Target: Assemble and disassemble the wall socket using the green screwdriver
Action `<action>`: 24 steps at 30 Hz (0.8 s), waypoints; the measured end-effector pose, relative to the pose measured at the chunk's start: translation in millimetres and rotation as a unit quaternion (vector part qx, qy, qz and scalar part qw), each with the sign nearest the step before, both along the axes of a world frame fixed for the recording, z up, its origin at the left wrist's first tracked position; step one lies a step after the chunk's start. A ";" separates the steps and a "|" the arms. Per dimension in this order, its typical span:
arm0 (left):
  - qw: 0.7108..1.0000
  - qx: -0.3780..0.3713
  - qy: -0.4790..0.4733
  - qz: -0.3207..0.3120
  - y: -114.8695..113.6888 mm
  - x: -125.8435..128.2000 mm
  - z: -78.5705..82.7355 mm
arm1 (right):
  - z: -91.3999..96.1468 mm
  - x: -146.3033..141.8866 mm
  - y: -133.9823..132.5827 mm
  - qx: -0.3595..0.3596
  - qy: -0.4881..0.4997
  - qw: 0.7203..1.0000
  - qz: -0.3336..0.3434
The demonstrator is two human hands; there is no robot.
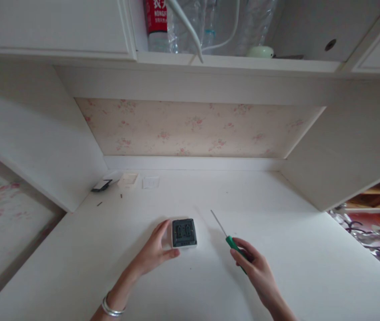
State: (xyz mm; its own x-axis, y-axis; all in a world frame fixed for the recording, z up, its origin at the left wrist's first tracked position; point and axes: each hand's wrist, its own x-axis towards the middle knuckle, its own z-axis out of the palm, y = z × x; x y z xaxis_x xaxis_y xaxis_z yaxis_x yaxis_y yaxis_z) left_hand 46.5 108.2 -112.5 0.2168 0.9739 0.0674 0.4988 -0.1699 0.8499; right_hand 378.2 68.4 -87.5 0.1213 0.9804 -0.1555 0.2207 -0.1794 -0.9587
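Note:
A square wall switch unit (184, 232), dark on top with a white base, lies on the white desktop. Around its left side curves my left hand (154, 249), thumb and fingers apart. The fingertips are beside the left edge and the thumb is by the lower left corner; whether they touch it I cannot tell. To the right, my right hand (251, 263) is closed round the green handle of a screwdriver (231, 243). Its thin metal shaft points up and left, with the tip apart from the switch unit.
At the back left lie a black-and-white piece (102, 185), a pale square frame (128, 179), a thin clear plate (151, 182) and two small dark screws (99, 203). Side panels flank the desk. Overhead, a shelf (236, 61) holds bottles and a hanging white cable (190, 29).

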 end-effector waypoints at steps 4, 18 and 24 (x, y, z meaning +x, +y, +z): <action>0.998 -0.009 0.045 0.034 -0.7 11.1 -4.4 | 32.6 -3.7 -5.2 0.043 -0.018 0.999 -0.019; 0.970 0.085 0.226 -0.001 11.2 25.0 5.0 | 125.7 -81.3 59.8 0.264 -0.032 0.959 -0.101; 0.959 0.113 0.257 0.025 10.2 29.7 0.8 | 121.9 -107.6 72.9 0.263 -0.224 0.938 0.034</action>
